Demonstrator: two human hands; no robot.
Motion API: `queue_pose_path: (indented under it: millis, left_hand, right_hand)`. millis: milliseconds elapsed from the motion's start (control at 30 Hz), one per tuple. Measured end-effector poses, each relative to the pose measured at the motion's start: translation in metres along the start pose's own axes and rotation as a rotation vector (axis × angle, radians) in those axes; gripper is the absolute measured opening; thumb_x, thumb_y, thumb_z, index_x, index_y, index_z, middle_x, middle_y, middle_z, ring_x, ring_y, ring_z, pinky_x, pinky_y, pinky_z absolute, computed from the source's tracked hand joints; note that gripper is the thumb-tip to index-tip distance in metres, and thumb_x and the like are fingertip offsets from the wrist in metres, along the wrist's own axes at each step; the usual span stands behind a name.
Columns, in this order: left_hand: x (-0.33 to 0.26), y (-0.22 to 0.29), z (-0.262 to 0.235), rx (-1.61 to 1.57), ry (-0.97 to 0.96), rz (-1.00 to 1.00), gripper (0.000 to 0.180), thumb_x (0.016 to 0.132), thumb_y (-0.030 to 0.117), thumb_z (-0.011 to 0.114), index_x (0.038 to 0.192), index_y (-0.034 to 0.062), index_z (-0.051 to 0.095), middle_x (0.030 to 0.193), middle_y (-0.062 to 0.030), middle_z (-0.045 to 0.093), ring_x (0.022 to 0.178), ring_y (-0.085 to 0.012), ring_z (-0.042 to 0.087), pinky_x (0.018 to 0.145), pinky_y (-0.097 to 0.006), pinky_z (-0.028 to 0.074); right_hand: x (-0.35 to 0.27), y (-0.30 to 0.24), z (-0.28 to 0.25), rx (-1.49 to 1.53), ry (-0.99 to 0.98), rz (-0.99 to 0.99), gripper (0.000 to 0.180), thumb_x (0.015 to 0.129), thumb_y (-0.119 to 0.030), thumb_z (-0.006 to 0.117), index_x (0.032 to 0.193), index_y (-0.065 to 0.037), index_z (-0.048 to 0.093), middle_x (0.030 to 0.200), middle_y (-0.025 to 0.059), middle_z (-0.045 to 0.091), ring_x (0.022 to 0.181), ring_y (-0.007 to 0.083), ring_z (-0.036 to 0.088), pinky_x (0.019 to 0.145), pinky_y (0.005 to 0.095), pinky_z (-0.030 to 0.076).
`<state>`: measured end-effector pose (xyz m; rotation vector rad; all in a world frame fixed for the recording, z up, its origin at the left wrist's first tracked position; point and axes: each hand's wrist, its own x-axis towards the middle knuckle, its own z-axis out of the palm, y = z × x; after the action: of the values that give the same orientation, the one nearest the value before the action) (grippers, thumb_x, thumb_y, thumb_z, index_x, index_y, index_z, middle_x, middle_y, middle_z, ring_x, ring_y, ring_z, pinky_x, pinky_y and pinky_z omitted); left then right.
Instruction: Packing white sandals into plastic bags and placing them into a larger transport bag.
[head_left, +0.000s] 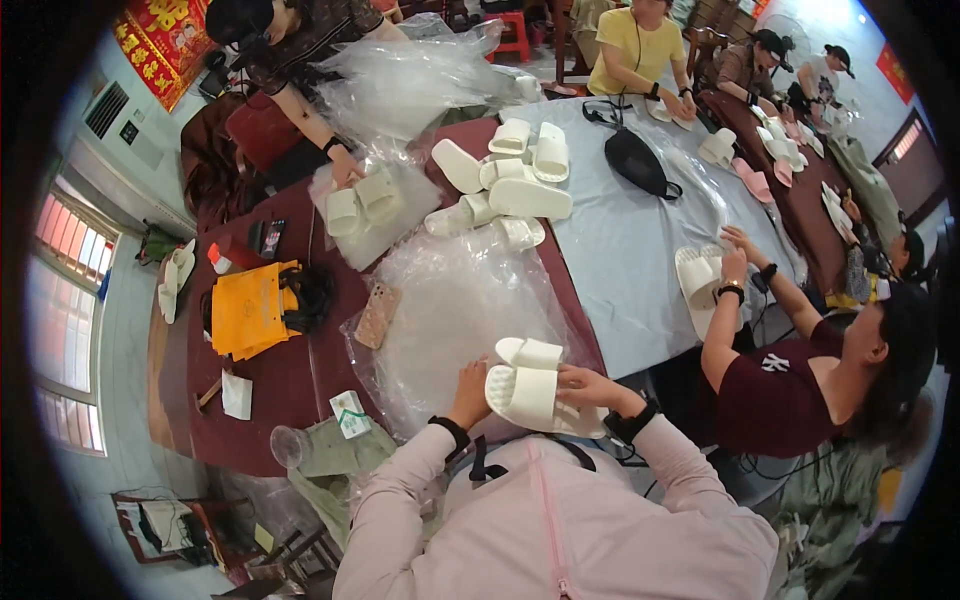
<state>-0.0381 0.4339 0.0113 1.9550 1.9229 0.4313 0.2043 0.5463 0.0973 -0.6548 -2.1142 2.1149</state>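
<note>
Far left: barred windows (68, 300), pale wall, a red hanging sign (160, 35) with gold figures up top. Below it, on the dark red table (270, 385), an orange bag (250, 308) lying flat, a small white-and-green carton (350, 413) near the table's front edge, a patterned phone (377, 314) beside a wide sheet of clear plastic (450, 300).

Centre, close to the chest: left hand (471, 385) curled around the near edge of a white slipper (532, 395), fingers bent, thumb hidden. Second slipper (530, 353) stacked just behind, touching the first. Right hand (588, 385) gripping the slipper's right side, fingers pressed together over the sole. Both slippers held over the plastic at the table's front edge.

Further back: a pile of slippers (510, 180) mid-table, another pair in a clear bag (365, 205) under someone else's hand at the upper left.

Right of centre: pale blue cloth (630, 260) covering the table, black pouch (640, 160) on it. A person in a maroon shirt (780, 390) handling a slipper at the right edge; more people seated farther back along a second table (800, 190) with pink and white slippers.
</note>
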Motion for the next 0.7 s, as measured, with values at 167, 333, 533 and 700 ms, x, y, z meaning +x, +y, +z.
queue_pose_path:
  millis: [167, 333, 533, 700]
  left_hand:
    - [-0.040, -0.038, 0.014, -0.021, -0.002, 0.236, 0.051, 0.075, 0.036, 0.057, 0.116, 0.0067, 0.051, 0.128, -0.0215, 0.038, 0.115, -0.0392, 0.037, 0.087, -0.051, 0.033]
    - [-0.035, -0.055, 0.020, 0.364, -0.056, 0.173, 0.071, 0.070, 0.046, 0.063, 0.131, 0.0188, 0.039, 0.140, -0.0189, 0.024, 0.127, -0.0406, 0.025, 0.097, -0.061, 0.021]
    - [0.004, -0.063, 0.004, 0.372, -0.129, 0.146, 0.052, 0.077, 0.038, 0.061, 0.125, 0.0234, 0.046, 0.140, -0.0134, 0.028, 0.127, -0.0359, 0.026, 0.098, -0.056, 0.025]
    - [0.052, -0.051, -0.035, 0.116, -0.271, -0.141, 0.049, 0.089, 0.039, 0.041, 0.131, 0.0146, 0.038, 0.138, -0.0151, 0.031, 0.128, -0.0354, 0.027, 0.100, -0.056, 0.023]
  right_hand:
    - [0.010, 0.006, 0.030, -0.031, -0.059, 0.107, 0.032, 0.083, -0.018, 0.055, 0.110, -0.001, 0.057, 0.131, 0.0062, 0.037, 0.110, 0.0171, 0.044, 0.088, 0.0312, 0.039]
    - [-0.007, -0.024, 0.043, -0.041, 0.042, 0.176, 0.032, 0.080, -0.018, 0.057, 0.109, -0.003, 0.058, 0.128, 0.0022, 0.040, 0.093, 0.0129, 0.052, 0.063, 0.0264, 0.046]
    - [-0.029, -0.024, 0.037, -0.207, -0.015, 0.172, 0.032, 0.079, -0.019, 0.061, 0.105, 0.000, 0.058, 0.128, 0.0066, 0.041, 0.108, 0.0182, 0.044, 0.090, 0.0289, 0.035]
    - [-0.036, -0.022, 0.029, 0.107, 0.084, 0.138, 0.035, 0.078, -0.013, 0.060, 0.110, 0.000, 0.057, 0.130, 0.0048, 0.040, 0.117, 0.0174, 0.039, 0.095, 0.0280, 0.032]
